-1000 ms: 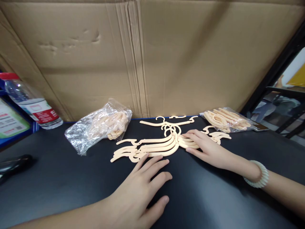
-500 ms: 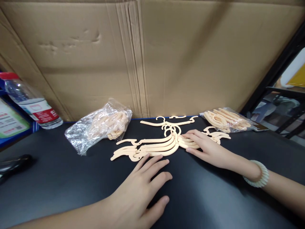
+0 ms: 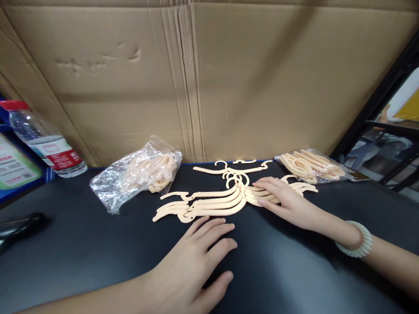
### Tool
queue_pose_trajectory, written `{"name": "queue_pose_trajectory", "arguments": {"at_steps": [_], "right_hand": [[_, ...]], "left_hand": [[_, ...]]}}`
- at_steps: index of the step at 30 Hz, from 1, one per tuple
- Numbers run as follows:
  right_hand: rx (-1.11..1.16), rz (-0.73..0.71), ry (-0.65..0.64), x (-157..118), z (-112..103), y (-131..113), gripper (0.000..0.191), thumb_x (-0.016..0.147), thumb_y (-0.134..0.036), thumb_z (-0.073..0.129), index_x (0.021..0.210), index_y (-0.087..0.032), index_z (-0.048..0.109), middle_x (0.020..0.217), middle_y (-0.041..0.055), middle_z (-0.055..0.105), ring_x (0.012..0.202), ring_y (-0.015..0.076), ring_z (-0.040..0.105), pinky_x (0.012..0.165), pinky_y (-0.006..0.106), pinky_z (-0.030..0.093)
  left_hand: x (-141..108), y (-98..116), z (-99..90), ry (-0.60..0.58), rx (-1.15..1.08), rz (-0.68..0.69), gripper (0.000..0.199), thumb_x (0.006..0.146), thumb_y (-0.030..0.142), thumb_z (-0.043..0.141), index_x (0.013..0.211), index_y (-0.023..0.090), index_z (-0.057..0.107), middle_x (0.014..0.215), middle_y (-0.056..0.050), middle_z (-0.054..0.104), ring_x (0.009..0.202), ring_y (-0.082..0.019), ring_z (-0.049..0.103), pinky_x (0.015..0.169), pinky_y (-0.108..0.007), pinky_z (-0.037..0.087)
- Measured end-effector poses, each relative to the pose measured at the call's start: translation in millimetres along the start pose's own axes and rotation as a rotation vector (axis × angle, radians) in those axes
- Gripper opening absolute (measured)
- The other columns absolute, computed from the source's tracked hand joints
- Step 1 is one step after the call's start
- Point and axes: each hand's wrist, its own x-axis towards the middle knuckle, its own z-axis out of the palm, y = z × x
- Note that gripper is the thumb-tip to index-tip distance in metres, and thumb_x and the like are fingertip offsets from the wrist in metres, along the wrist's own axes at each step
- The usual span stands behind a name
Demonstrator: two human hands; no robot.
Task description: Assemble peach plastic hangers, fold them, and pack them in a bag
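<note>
Several pale beige folding clothes hangers (image 3: 218, 201) lie nested in a row on the black table, their hooks overlapping in the middle. Over the right-hand arms of this row is my right hand (image 3: 290, 203), thumb at the front and fingers behind, closed around some of the arms. Its fingertips partly hide them. My left hand (image 3: 199, 261) is open in front of the row, palm down with fingers spread, holding nothing. Behind the row lies another hanger (image 3: 209, 170), apart from my hands, with a small loose beige piece (image 3: 244, 162) near the cardboard.
A clear plastic bag (image 3: 111, 192) of beige parts lies at the left, another bag (image 3: 334, 168) at the right. A red-capped bottle (image 3: 55, 150) stands far left, above a black object (image 3: 22, 226). Cardboard (image 3: 262, 87) walls the back; a dark shelf (image 3: 393, 126) stands right.
My right thumb has moved from the front edge of the row up onto the hanger arms, closer to the fingers. My left hand has slid slightly back from the hangers.
</note>
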Motion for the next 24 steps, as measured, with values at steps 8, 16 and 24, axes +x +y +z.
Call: {"name": "queue_pose_trajectory", "arguments": {"at_steps": [8,16,24], "right_hand": [[0.079,0.056,0.252,5,-1,20,0.03,0.087,-0.016,0.043,0.109,-0.02,0.063,0.11,0.0089,0.069,0.105,0.0243,0.064,0.092,0.043,0.052],[0.083,0.165,0.4,7,-9,25,0.038,0.073,-0.007,0.039,0.092,-0.022,0.069,0.089,0.006,0.071,0.078,0.0219,0.065,0.073,0.038,0.054],[0.083,0.165,0.379,18,-14,33,0.037,0.074,-0.008,0.04,0.09,-0.02,0.07,0.087,0.0051,0.073,0.072,0.0193,0.067,0.066,0.033,0.055]], "left_hand": [[0,1,0.2,0.014,-0.03,0.011,0.04,0.086,0.02,0.056,0.126,0.019,0.056,0.14,-0.012,0.055,0.132,-0.031,0.047,0.107,-0.05,0.043],[-2,1,0.6,0.029,-0.063,0.002,0.041,0.085,0.02,0.057,0.126,0.021,0.056,0.14,-0.012,0.055,0.131,-0.031,0.047,0.108,-0.05,0.042],[2,2,-3.3,-0.004,-0.044,-0.018,0.04,0.085,0.021,0.056,0.125,0.02,0.056,0.14,-0.012,0.055,0.131,-0.031,0.047,0.107,-0.051,0.043]]}}
